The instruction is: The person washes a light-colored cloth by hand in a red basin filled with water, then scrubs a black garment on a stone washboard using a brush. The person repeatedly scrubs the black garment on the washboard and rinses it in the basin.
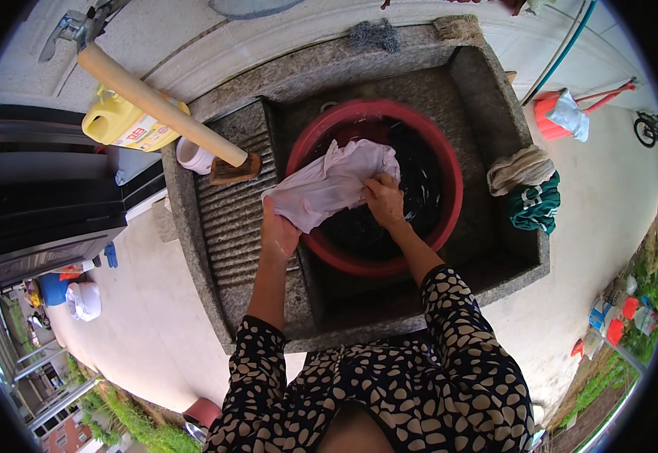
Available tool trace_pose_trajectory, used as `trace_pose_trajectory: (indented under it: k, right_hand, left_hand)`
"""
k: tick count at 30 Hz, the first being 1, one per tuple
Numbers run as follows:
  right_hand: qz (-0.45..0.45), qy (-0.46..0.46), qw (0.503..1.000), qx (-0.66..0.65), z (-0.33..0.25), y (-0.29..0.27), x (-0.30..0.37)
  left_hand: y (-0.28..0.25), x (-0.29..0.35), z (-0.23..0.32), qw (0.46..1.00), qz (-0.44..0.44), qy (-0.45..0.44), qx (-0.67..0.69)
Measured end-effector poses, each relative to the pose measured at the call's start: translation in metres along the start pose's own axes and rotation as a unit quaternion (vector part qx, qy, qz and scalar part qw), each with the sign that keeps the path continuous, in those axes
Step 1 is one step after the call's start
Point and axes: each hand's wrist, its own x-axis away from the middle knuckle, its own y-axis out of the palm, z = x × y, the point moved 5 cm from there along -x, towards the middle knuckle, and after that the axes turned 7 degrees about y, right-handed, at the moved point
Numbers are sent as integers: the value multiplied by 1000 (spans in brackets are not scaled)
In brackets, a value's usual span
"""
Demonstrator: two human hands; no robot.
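A wet, pale pink cloth garment [325,183] is stretched between my hands above a red basin [456,177]. My left hand [279,229] grips its near left end, beside the basin's rim, with the fingers partly under the fabric. Bunched fabric at the right end is pinched in my right hand [384,199], over the basin. Dark water [423,177] shows in the basin under the cloth; whether anything lies in it I cannot tell. The basin stands in the deep part of a stone sink [488,106].
The sink's ribbed washboard [231,226] is at the left, with a wooden-handled brush [236,170] and a white cup [194,155] at its top. Behind stands a yellow jug [129,121]. A beige cloth [520,169] and a green cloth [534,204] hang over the right rim.
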Motion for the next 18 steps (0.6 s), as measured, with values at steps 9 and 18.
trace_pose_trajectory:
  k: [9, 18]
  right_hand:
    - [-31, 106, 917, -384, -32, -129, -56]
    - [-45, 22, 936, -348, -64, -207, -81]
  left_hand:
    - [4, 26, 50, 954, 69, 110, -269]
    - [68, 31, 79, 995, -51, 85, -33]
